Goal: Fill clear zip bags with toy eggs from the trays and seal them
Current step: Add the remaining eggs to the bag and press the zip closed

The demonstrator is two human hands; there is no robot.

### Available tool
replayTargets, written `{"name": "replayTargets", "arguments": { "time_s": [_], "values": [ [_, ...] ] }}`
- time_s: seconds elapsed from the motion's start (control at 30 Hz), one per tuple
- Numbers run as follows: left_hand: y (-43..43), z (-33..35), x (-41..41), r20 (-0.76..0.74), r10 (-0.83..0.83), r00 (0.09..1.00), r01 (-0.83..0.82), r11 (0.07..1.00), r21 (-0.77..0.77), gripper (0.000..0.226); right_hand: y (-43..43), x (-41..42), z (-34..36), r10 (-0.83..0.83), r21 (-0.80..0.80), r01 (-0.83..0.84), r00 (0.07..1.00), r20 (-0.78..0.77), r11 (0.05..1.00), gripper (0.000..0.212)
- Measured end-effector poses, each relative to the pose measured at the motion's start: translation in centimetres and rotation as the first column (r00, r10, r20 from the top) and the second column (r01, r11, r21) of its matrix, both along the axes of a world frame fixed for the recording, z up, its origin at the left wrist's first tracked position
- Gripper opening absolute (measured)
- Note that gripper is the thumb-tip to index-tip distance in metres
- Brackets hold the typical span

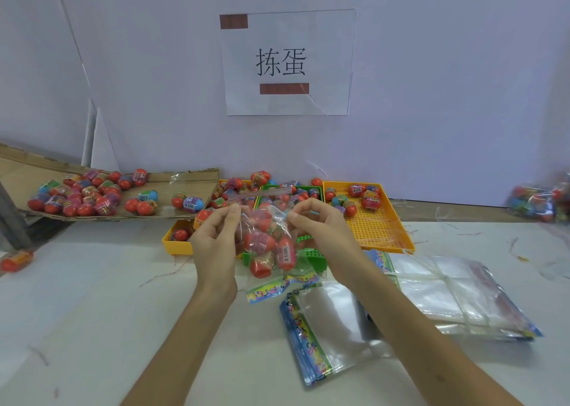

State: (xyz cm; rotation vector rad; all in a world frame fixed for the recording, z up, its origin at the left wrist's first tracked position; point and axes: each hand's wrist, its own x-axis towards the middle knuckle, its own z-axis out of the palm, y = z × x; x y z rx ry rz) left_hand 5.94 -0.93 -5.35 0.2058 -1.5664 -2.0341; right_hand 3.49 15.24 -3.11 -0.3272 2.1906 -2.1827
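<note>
I hold a clear zip bag (267, 245) with several red toy eggs inside, lifted above the table in front of the trays. My left hand (216, 236) pinches the bag's top at its left side. My right hand (320, 226) pinches the top at its right side. The bag's red zip strip (259, 194) stands above my fingers. Behind the bag lie a green tray (317, 189) and two yellow trays (379, 229) (177, 245), all holding loose eggs. The bag hides most of the green tray.
A flattened cardboard sheet (185, 180) at the left carries many loose eggs. Stacks of empty zip bags (339, 322) (456, 294) lie at the front right. Filled bags (536, 202) sit at the far right edge. One stray egg (17, 260) lies at the far left.
</note>
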Motion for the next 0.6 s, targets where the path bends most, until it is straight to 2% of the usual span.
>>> {"name": "replayTargets", "arguments": {
  "time_s": [0.03, 0.1, 0.17, 0.23, 0.37, 0.6],
  "values": [
    [0.0, -0.1, 0.0, -0.004, 0.003, 1.0, -0.003, 1.0, -0.021, 0.029, -0.1, 0.0, -0.2, -0.071, 0.053, 0.075, 0.995, -0.066, 0.996, 0.009],
    [0.0, -0.2, 0.1, -0.041, 0.024, 0.999, -0.028, 0.995, -0.095, 0.03, -0.2, 0.0, -0.6, -0.22, 0.154, 0.283, 0.916, -0.337, 0.947, 0.016],
    [0.2, -0.1, 0.4, -0.095, 0.031, 0.995, -0.049, 0.98, -0.194, 0.031, -0.4, 0.2, -0.7, -0.238, 0.136, 0.381, 0.779, -0.58, 0.915, 0.02],
    [0.4, -0.2, 0.6, -0.136, 0.005, 0.991, -0.048, 0.949, -0.313, 0.025, -0.7, 0.3, -0.8, -0.19, 0.119, 0.381, 0.678, -0.71, 0.917, 0.018],
    [0.9, -0.2, 1.1, -0.189, -0.08, 0.979, -0.032, 0.851, -0.524, 0.019, -1.2, 0.5, -1.2, -0.042, 0.196, 0.361, 0.556, -0.83, 0.912, 0.007],
    [1.0, -0.6, 1.2, -0.258, -0.24, 0.936, -0.01, 0.715, -0.699, 0.018, -1.0, 0.3, -1.1, -0.038, 0.174, 0.346, 0.527, -0.849, 0.922, 0.007]
  ]
}}
